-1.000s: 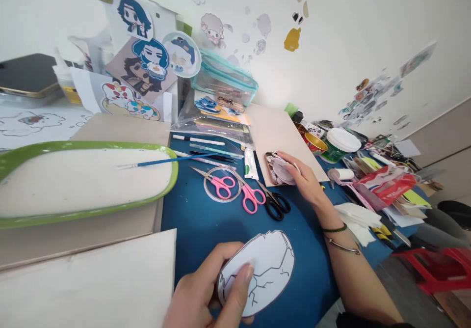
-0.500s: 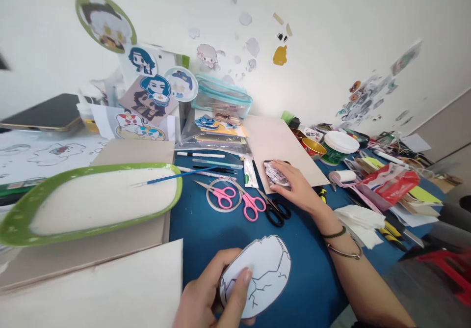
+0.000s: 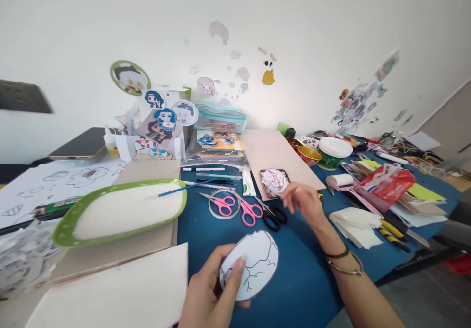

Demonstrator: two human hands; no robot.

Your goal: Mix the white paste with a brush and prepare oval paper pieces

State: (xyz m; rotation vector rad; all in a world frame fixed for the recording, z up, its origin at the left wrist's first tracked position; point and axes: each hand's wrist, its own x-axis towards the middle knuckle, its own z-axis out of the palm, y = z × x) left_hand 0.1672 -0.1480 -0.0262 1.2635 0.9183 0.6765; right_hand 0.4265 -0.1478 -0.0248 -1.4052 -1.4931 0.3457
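Note:
Between the thumb and fingers of my left hand (image 3: 217, 286) is a white oval paper cutout (image 3: 253, 264) with black crack-like lines, held above the blue tabletop. My right hand (image 3: 303, 203) hovers with bent, loosely spread fingers and nothing visible in them. Just left of its fingertips lies a small tray (image 3: 286, 175) holding cut paper pieces (image 3: 273, 181) with line drawings, on a beige board (image 3: 274, 146). Nearby are two pink-handled scissors (image 3: 252, 214) and black-handled scissors (image 3: 274, 220).
A green-rimmed dish (image 3: 69, 234) of white paste, with a blue brush (image 3: 180, 189) across it, stands at left. Pens (image 3: 204, 169) and a white tube (image 3: 248, 183) lie mid-table. At right are folded tissue (image 3: 355, 226), a white tub (image 3: 334, 149) and a red packet (image 3: 386, 183).
My right hand has lifted off the paper pieces in the small tray and drawn back to the right. My left hand keeps hold of the oval cutout. The camera view has shifted.

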